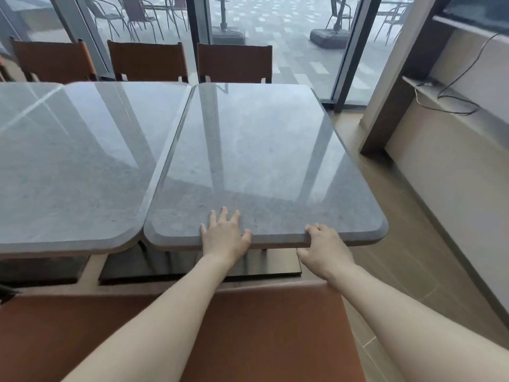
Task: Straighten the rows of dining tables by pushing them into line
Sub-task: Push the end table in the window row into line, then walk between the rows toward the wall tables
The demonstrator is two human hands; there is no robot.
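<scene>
Here, with my left hand (224, 235) flat, fingers spread, on the right-hand table (264, 150) and my right hand (323, 245) curled over its near edge (thumb beneath), I push evenly to close the wedge-shaped gap against the neighbouring table (77, 161).

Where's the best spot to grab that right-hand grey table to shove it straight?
Judging by its shape, the near edge of the right-hand table, from the seat side. The slab overhangs its pedestal, so fingers wrap it as the right hand does; the left hand presses flat.

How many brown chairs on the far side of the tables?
3. One behind the left table, one behind the middle table, one behind the right table, which both hands grip. More may sit past the left edge, out of frame.
</scene>
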